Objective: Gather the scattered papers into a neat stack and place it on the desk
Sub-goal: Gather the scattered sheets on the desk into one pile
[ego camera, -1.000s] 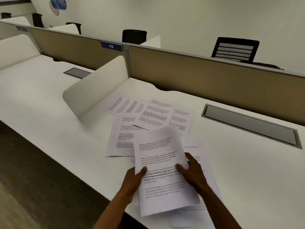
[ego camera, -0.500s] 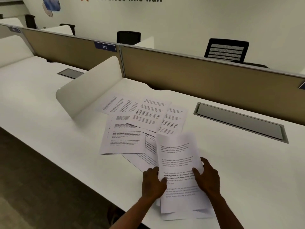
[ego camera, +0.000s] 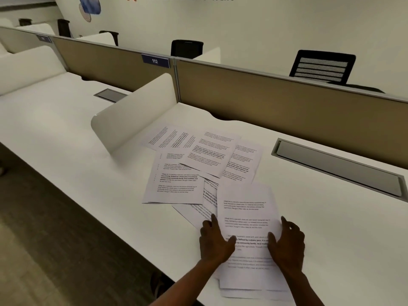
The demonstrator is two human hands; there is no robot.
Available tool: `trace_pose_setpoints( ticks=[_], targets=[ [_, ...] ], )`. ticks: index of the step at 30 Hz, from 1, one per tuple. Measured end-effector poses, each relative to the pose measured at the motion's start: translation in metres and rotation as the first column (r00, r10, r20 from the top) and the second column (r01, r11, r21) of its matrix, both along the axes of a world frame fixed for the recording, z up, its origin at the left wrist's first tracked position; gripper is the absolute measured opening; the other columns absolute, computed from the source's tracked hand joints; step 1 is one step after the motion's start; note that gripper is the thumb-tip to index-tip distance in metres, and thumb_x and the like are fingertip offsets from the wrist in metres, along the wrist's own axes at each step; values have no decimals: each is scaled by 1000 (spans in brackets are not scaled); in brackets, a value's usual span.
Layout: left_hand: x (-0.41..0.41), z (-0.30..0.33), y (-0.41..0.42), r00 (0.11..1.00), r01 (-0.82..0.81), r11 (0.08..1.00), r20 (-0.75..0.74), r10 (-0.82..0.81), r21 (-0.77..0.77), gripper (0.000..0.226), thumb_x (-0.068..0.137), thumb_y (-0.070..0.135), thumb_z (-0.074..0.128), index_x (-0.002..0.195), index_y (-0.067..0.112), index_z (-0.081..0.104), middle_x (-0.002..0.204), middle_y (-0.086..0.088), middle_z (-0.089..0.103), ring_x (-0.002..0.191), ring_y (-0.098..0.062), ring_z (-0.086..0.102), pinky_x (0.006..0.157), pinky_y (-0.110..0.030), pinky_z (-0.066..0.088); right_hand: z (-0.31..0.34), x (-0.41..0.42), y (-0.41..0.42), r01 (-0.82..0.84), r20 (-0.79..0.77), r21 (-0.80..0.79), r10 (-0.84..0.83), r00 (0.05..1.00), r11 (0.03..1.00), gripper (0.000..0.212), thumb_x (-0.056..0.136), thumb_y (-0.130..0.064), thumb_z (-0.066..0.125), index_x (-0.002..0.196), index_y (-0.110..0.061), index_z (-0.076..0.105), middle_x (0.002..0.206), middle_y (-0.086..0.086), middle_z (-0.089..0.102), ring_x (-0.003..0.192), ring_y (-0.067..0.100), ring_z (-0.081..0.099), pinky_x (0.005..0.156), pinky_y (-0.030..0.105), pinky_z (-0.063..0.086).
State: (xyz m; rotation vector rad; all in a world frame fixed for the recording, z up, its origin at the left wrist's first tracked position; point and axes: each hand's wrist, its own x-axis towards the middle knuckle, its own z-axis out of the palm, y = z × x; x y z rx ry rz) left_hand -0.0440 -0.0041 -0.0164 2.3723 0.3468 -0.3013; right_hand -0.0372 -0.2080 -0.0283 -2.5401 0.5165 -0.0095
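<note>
A small pile of printed sheets (ego camera: pixel 245 208) lies flat near the white desk's (ego camera: pixel 331 228) front edge, with the lower sheets' edges sticking out unevenly below it. My left hand (ego camera: pixel 215 241) grips the pile's left side, thumb on the top sheet and forefinger stretched along its edge. Opposite it, my right hand (ego camera: pixel 287 246) grips the right side with its thumb on top. Several more scattered sheets (ego camera: pixel 176 184) overlap loosely behind and to the left, one of them (ego camera: pixel 209 155) lying skewed on top, and one sheet (ego camera: pixel 198 212) slips under the pile.
A white curved divider (ego camera: pixel 132 120) stands left of the papers. A tan partition (ego camera: pixel 265 100) with a "112" label runs along the back. A grey cable hatch (ego camera: pixel 337 166) is set in the desk at right. Black chairs (ego camera: pixel 322 66) stand beyond.
The sheet that both hands held raised a second ago has come down to the right onto the sheets at the front edge. Both hands now rest at its sides.
</note>
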Motion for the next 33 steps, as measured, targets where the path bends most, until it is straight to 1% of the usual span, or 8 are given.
trace_pose_setpoints(
  ticks=[4,9,12,14,17,21,29,33],
  targets=[
    [33,12,41,986,-116,988,131,103,101,90,85,54,59,154,16,16,147,-12,30,133,-28,32,108,-38,35,9,1,20,-40,200,62,27,979,997,61,81,-22,73,137,-12,51,133,14,55,122,34,48,97,49,46],
    [79,17,121,942,-329,915,143,303,233,88,84,50,62,152,13,22,154,-23,19,142,-40,17,112,-49,28,34,20,86,-363,321,301,264,909,882,53,80,-25,76,130,-22,58,113,-4,65,90,5,64,75,29,56],
    [95,18,161,920,-385,876,41,390,291,90,84,51,61,151,11,18,154,-27,18,142,-43,19,114,-51,24,39,49,128,-496,284,329,417,863,803,57,82,-33,73,134,-20,55,127,-1,63,107,10,63,90,29,54],
    [102,18,179,910,-391,871,-21,415,298,88,83,54,60,149,11,21,147,-24,32,135,-41,32,109,-49,31,40,70,156,-612,228,211,571,789,762,60,88,-37,65,142,-18,47,144,2,52,130,17,49,111,30,38],
    [108,20,189,900,-407,867,-37,435,287,83,82,53,62,145,11,29,138,-19,45,128,-38,42,104,-49,36,38,95,191,-738,12,32,738,675,674,64,95,-41,52,151,-18,30,159,8,28,147,25,23,119,35,22],
    [116,23,192,861,-501,855,-21,508,133,86,82,47,66,148,10,26,139,-18,50,132,-38,44,104,-48,39,25,105,209,-816,-232,-103,784,576,569,64,96,-42,47,151,-16,27,162,13,17,149,32,15,118,46,24],
    [127,29,195,767,-637,728,-116,631,-252,95,81,37,74,153,9,19,153,-20,34,140,-36,35,113,-43,34,15,103,212,-807,-191,-146,784,591,573,62,93,-40,51,147,-15,33,160,14,21,146,34,18,116,46,27],
    [139,26,195,759,-637,621,-232,608,-456,98,62,53,80,141,7,44,139,-16,54,123,-35,55,105,-47,46,13,104,214,-800,-188,-140,778,600,583,63,91,-40,53,147,-17,34,160,12,22,147,33,19,116,45,26]
  ],
)
